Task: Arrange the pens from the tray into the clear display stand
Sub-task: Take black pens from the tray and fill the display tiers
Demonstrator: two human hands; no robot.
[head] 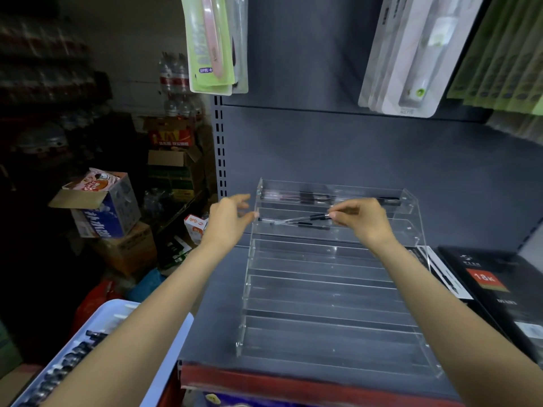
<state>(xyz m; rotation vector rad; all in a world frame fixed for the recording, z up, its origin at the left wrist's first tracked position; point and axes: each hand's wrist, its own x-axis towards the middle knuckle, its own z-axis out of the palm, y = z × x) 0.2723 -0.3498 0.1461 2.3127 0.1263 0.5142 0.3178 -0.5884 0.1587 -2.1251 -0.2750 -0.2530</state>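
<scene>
Head view: a pen [299,220] is pinched by the right hand [360,220] over the stand's [329,289] second tier; nothing is held by the loosely spread left hand [230,220].

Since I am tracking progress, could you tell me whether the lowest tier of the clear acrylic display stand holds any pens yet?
No, the lowest tier of the clear acrylic display stand shows only bare plastic; pens lie only in its top two tiers.

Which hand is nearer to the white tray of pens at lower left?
Left. The left hand is up at the clear stand's left edge, above the tray; the right hand pinches a pen farther right.
</scene>
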